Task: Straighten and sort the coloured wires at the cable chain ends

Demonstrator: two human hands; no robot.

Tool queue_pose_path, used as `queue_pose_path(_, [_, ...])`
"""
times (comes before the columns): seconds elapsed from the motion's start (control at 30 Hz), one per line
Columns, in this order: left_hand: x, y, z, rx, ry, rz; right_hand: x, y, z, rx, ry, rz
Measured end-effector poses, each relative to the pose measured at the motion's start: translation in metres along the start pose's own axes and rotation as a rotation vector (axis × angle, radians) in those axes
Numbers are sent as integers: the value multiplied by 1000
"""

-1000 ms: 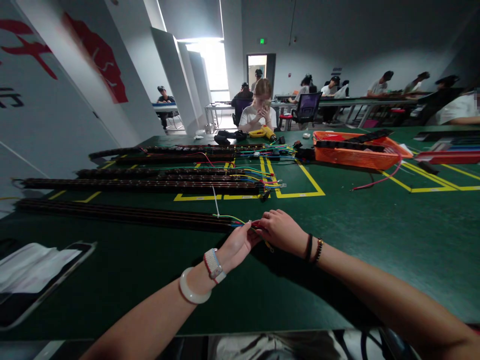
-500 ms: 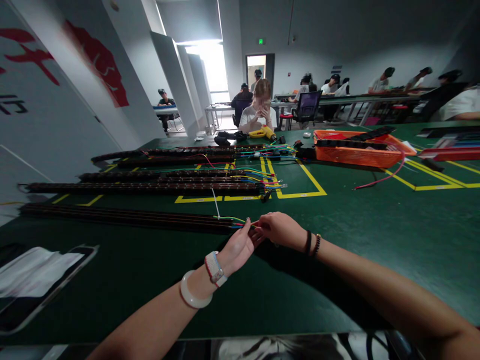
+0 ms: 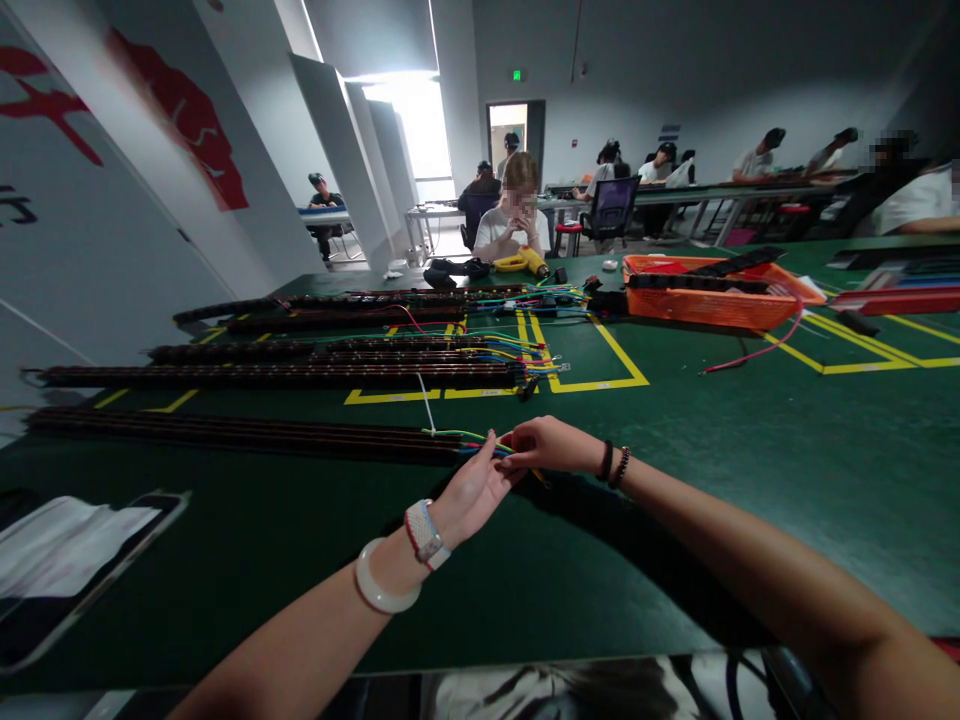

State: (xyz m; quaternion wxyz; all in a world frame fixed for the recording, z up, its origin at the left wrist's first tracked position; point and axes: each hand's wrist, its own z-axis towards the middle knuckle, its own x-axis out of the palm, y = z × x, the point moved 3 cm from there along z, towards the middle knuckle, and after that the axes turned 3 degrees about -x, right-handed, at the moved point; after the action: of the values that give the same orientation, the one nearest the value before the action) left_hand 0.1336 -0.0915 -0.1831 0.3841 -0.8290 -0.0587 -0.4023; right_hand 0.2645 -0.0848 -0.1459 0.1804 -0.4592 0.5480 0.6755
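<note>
A long black cable bundle [image 3: 247,437] lies across the near part of the table, with coloured wires [image 3: 474,446] coming out of its right end. My left hand [image 3: 474,492], palm partly turned up, grips those wires between thumb and fingers. Closed in a pinch, my right hand [image 3: 551,446] meets the left fingertips and holds the same wires; which strands are in it I cannot make out. Small wire ends [image 3: 543,480] poke out below the right hand. A white cable tie [image 3: 427,402] stands up from the bundle just left of my hands.
More cable bundles [image 3: 285,374] lie behind, their wire ends pointing right. An orange basket [image 3: 701,305] holds black parts, and a red wire [image 3: 750,355] hangs from it. A yellow heat gun [image 3: 525,263] lies near a seated person [image 3: 514,225] opposite. White paper [image 3: 75,545] rests on a tray at left.
My right hand has shifted slightly over the wires, and wire ends now show below it. More of the coloured wires are visible beside my left thumb. The view has moved slightly.
</note>
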Motion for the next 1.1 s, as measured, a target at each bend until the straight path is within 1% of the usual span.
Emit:
queue_pose_path(0.07, [1, 0, 0, -2, 23, 12, 2, -1, 1, -2, 32, 14])
queue_pose_path(0.13, [1, 0, 0, -6, 36, 14, 3, 1, 0, 0, 29, -10])
queue_pose_path(0.2, [1, 0, 0, -5, 28, 5, 2, 5, -2, -2, -21, -81])
queue_pose_path(0.3, [0, 1, 1, 17, -16, -8, 0, 11, -5, 11, -102, -214])
queue_pose_path(0.37, [-1, 1, 2, 35, -33, -14, -2, 11, -5, 25, -95, -232])
queue_pose_path(0.43, [1, 1, 1, 34, -18, -7, -2, 9, -3, 31, -44, -170])
queue_pose_path(0.5, [3, 1, 0, 20, -6, 8, -1, 3, 0, 53, 17, -53])
queue_pose_path(0.57, [4, 0, -2, 11, -24, 10, 2, -5, 4, 107, 68, 82])
queue_pose_path(0.63, [5, -1, -3, 8, -49, 2, 5, -12, 7, 159, 101, 181])
queue_pose_path(0.7, [5, -2, -3, 9, -50, 0, 7, -15, 8, 167, 107, 212])
queue_pose_path(0.83, [3, -1, -2, 13, -32, 21, 7, -7, 7, 93, 61, 111])
queue_pose_path(0.97, [0, 1, 0, 9, -13, 21, 4, 7, 1, 30, -65, -94])
queue_pose_path(1.03, [0, 1, 0, 20, -27, 23, 2, 12, -1, 19, -121, -198])
queue_pose_path(1.1, [-1, 1, 0, 34, -50, 23, 0, 15, -2, 16, -137, -230])
